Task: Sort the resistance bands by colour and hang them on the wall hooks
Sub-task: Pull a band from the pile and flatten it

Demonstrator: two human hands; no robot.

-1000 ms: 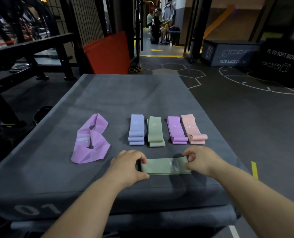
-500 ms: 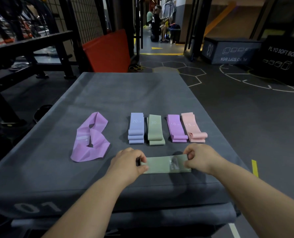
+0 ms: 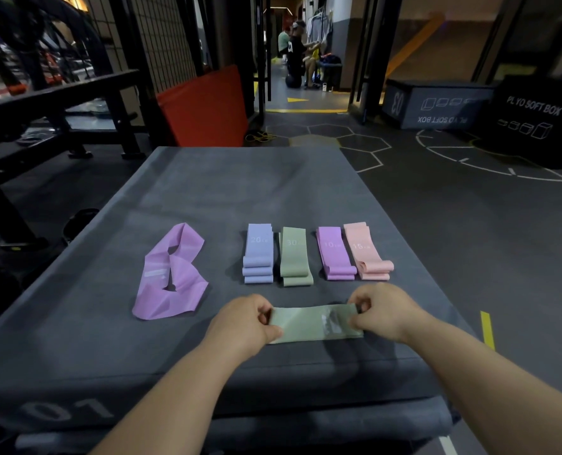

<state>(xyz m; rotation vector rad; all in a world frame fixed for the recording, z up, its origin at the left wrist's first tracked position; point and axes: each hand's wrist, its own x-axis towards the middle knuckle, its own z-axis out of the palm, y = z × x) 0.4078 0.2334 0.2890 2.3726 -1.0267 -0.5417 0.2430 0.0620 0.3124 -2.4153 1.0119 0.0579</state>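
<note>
We find the green resistance band (image 3: 309,323) at the near edge of the grey plyo box (image 3: 207,192). The left hand (image 3: 245,323) and right hand (image 3: 383,311) pinch its two ends. We judge it light, soft, stretchy; end grips suit it.

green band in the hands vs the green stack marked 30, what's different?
The held green band lies crosswise, pinched at its ends by the left hand and right hand; the green stack lies lengthwise in the row, untouched. The held green band looks like one flat loop; the green stack shows several layers. The green stack reads 30; the held green band's label is blurred. Both are pale green.
</note>
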